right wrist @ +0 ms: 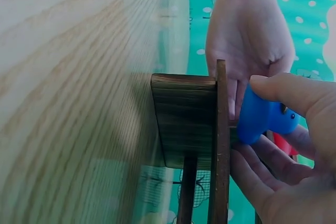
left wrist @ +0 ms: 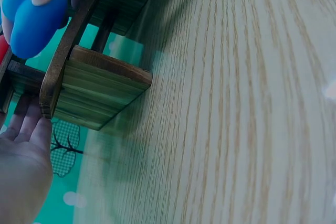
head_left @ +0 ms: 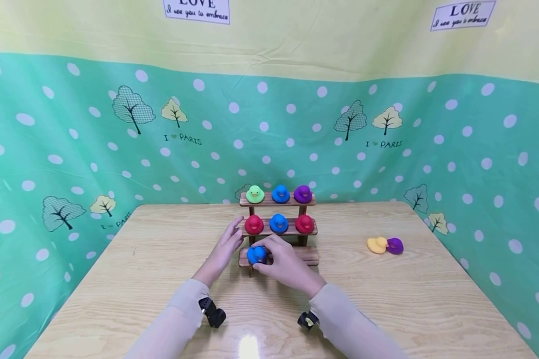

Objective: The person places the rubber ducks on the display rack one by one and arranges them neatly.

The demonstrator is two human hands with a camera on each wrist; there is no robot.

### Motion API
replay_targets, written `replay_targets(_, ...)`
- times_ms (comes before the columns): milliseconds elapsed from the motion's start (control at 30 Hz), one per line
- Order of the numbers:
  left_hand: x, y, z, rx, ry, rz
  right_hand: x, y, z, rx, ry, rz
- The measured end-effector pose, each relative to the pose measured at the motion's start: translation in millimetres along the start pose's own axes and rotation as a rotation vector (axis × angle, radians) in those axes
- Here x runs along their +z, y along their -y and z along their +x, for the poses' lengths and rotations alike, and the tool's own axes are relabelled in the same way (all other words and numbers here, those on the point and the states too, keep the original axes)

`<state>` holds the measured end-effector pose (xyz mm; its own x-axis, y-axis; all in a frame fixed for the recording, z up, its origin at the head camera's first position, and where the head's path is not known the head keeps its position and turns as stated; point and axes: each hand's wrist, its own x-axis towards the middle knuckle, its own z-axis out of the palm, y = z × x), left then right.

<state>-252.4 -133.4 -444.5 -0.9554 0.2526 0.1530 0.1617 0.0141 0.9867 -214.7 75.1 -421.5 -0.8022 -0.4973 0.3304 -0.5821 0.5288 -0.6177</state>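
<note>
My right hand (head_left: 284,262) pinches a blue rubber duck (head_left: 257,255) between thumb and fingers at the left end of the bottom step of a wooden three-step stand (head_left: 307,256). In the right wrist view the duck (right wrist: 257,116) is close to the step's board; whether it bears on the board I cannot tell. My left hand (head_left: 224,247) is beside the stand's left side, fingers extended; in the left wrist view its fingertips (left wrist: 31,114) reach the stand's edge. On the middle step sit a red duck (head_left: 254,225), a blue duck (head_left: 279,224) and another red duck (head_left: 305,224).
The top step bears a green duck (head_left: 255,194), a blue duck (head_left: 280,194) and a purple duck (head_left: 303,194). On the table (head_left: 161,279) at the right lie a yellow duck (head_left: 377,245) and a purple duck (head_left: 395,246), touching. A patterned curtain (head_left: 269,139) surrounds the table's back and sides.
</note>
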Motion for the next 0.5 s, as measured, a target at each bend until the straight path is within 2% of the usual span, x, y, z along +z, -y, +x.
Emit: replay_targets(500,1.2,-1.1,0.1,-0.001,-0.005,-0.001,9.2,7.3,9.0,0.079,0.019,-0.058)
